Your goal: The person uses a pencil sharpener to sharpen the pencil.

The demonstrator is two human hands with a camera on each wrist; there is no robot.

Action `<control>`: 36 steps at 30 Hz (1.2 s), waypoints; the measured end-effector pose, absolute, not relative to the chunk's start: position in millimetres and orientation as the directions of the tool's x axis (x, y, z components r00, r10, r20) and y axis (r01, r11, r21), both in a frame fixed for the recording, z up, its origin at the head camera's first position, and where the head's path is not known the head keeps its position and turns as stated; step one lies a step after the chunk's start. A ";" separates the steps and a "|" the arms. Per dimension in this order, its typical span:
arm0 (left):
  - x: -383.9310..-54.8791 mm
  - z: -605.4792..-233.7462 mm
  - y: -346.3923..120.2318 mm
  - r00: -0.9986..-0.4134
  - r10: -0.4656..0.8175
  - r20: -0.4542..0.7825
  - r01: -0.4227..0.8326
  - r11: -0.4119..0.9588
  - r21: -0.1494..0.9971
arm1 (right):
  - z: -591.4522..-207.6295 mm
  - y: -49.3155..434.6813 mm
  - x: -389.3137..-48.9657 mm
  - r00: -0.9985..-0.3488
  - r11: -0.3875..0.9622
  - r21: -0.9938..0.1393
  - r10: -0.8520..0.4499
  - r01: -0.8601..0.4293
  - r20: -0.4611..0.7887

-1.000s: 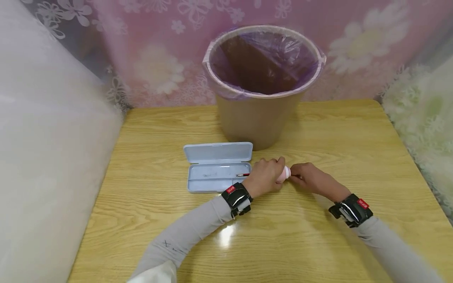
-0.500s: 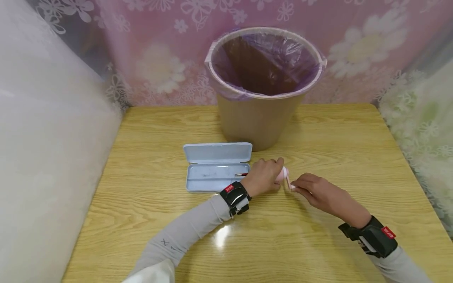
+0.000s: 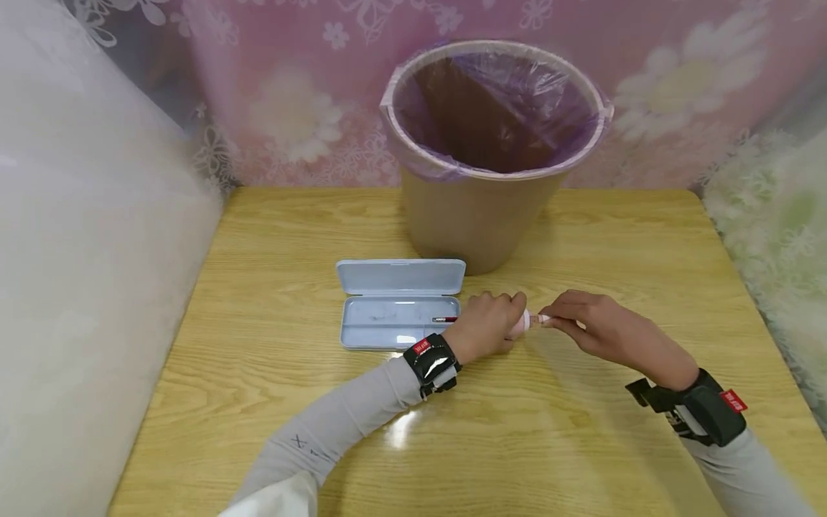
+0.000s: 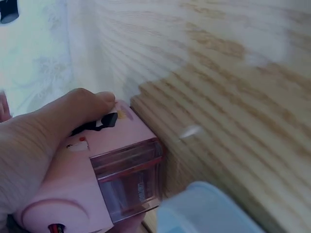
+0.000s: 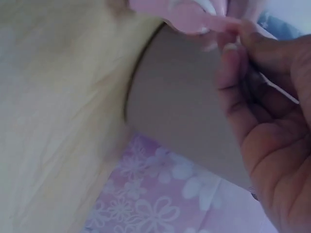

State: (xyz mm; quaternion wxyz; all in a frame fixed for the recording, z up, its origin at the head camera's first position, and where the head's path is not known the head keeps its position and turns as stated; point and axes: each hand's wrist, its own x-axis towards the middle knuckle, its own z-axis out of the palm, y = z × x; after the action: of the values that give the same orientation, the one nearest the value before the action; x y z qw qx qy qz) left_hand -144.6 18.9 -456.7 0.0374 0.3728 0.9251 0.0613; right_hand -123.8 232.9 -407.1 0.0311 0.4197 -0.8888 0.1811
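My left hand (image 3: 486,324) grips a pink crank pencil sharpener (image 4: 133,128) on the table, just right of the open blue pencil case (image 3: 381,311). In the left wrist view its clear shavings drawer (image 4: 130,179) faces the camera, and the thumb lies over the top. A dark red pencil (image 3: 444,319) sticks out toward the case; its other end is hidden by the hand and sharpener. With thumb and fingers, my right hand (image 3: 607,334) pinches the knob of the sharpener's crank (image 5: 221,23), which points to the right in the head view.
Behind the case and sharpener stands a tall beige bin (image 3: 478,215) with a purple plastic liner. The wooden table (image 3: 291,244) is bordered by a flowered pink curtain (image 3: 291,108) at the back and pale sheets on both sides.
My right hand has moved round with the crank, first down toward me, then up and to the right. My left hand, the sharpener and the pencil case stay in place.
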 end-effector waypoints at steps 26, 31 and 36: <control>-146.8 -457.0 19.1 -0.706 0.708 0.000 0.702 0.699 0.136 | -444.6 238.9 -200.9 -0.769 0.664 -0.581 -0.632 -0.471 -0.099; -148.5 -455.2 17.9 -0.713 0.701 -0.001 0.695 0.707 0.129 | -457.5 235.3 -191.2 -0.769 0.663 -0.586 -0.631 -0.465 -0.104; -146.6 -456.7 21.2 -0.731 0.683 -0.011 0.674 0.724 0.150 | -471.4 236.8 -171.5 -0.742 0.622 -0.565 -0.670 -0.542 -0.027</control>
State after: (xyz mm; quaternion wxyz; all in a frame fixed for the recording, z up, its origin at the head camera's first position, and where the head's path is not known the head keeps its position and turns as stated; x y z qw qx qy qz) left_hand -146.6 21.2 -456.7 0.0327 0.3656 0.9277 0.0679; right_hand -171.5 236.8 -471.4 -0.1183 0.3394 -0.8927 0.2717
